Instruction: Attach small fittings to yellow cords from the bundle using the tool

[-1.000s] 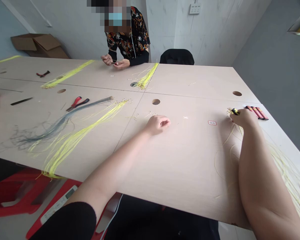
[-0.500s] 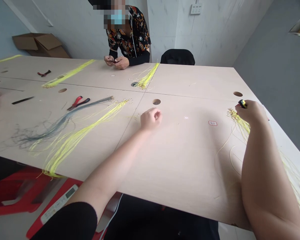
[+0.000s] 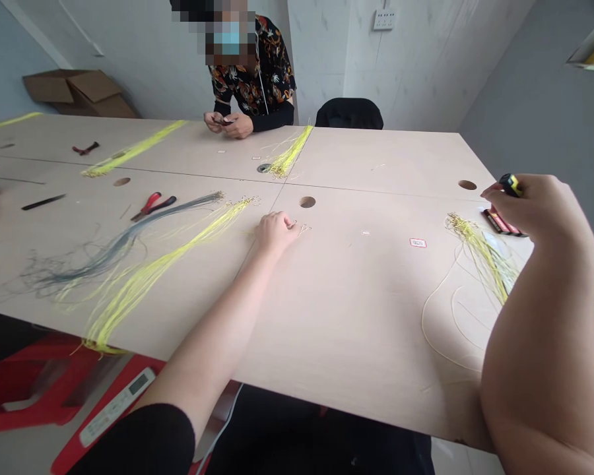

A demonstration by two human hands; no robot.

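Note:
My left hand (image 3: 276, 232) rests on the table (image 3: 346, 316) with its fingers curled, just right of the tips of a yellow wire bundle (image 3: 178, 254). Small bits lie by its fingertips; whether it grips any is too small to tell. On the right, my right hand (image 3: 537, 201) is raised, closed on a black and yellow tool (image 3: 509, 185). Below it a second yellow wire bundle (image 3: 480, 251) lies on the table, beside some black and red batteries (image 3: 503, 223). Grey wires (image 3: 138, 227) run left of the near yellow bundle.
Red-handled pliers (image 3: 153, 206) and a black tweezer-like tool (image 3: 43, 202) lie at the left. Across the table, a masked person (image 3: 257, 72) holds something small. More yellow bundles (image 3: 290, 153) lie near the far edge. Table holes (image 3: 307, 202) are visible.
My right hand has moved right and up with the tool, uncovering the batteries. My left hand has shifted slightly left, and small bits now show beside its fingers.

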